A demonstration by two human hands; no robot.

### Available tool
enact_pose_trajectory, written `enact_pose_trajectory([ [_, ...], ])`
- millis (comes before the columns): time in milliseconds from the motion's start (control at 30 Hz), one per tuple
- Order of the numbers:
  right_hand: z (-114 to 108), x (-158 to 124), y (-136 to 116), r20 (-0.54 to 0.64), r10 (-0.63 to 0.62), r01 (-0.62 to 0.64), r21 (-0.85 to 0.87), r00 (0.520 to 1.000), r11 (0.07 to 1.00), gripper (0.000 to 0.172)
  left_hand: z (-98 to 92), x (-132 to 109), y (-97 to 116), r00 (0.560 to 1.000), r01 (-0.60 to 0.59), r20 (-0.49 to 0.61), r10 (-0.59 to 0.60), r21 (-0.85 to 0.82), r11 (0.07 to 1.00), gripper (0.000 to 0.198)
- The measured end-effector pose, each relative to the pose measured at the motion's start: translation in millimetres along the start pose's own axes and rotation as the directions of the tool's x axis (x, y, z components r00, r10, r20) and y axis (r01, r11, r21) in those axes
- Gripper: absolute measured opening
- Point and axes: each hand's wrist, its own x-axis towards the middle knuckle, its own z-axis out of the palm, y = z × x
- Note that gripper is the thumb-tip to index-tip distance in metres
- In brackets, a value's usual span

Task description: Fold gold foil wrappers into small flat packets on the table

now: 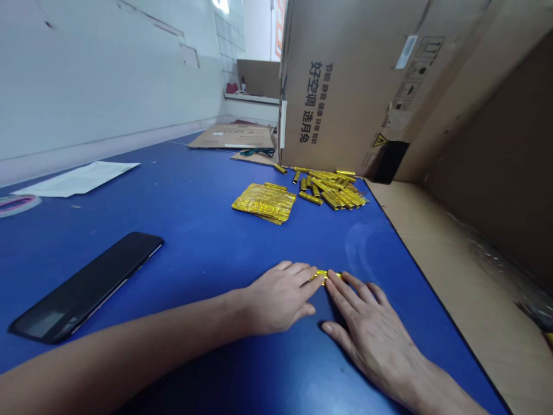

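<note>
A narrow strip of shiny gold foil paper [321, 274] lies on the blue table, mostly hidden under my fingertips. My left hand [283, 297] rests palm down with its fingers stretched out onto the strip's left part. From the right, my right hand [367, 323] presses extended fingertips on the strip's other part, its thumb spread apart. Farther back lies a stack of flat gold foil sheets [264, 202]. To the right of that stack is a loose heap of rolled gold foil tubes [332, 187].
A black phone [90, 285] lies at the left, with white paper [82, 178] and a pink-and-white ring-shaped item [17, 204] beyond it. A large cardboard box [345, 86] stands at the back right, and flat cardboard [233, 136] lies at the far end. The table's right edge borders cardboard.
</note>
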Motion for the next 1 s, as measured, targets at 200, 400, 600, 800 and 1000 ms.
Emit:
enact_pose_trajectory([
  [200,-3,1,0,-0.016,-0.012,0.012,-0.024,1.000,1.000,0.057,6.1,-10,-3,0.998,-0.013,0.066,0.014,-0.019,1.000,0.059],
  [400,-1,2,-1,-0.013,-0.002,0.002,-0.029,1.000,1.000,0.056,6.4,-13,-3,0.995,-0.015,0.093,0.020,-0.046,0.999,0.070],
  [600,-3,-4,8,0.021,-0.012,0.012,0.015,1.000,1.000,0.053,8.8,-15,-5,0.995,-0.005,0.097,0.012,-0.066,0.998,0.069],
  [800,-8,-5,15,0.019,0.044,-0.044,-0.017,0.999,0.999,0.047,7.3,-16,-5,0.995,0.006,0.102,0.003,-0.088,0.996,0.069],
  [1000,-2,-4,29,-0.008,0.051,-0.051,0.002,0.999,0.999,0.045,-2.7,-14,18,0.998,0.037,0.049,-0.033,-0.088,0.995,0.072],
])
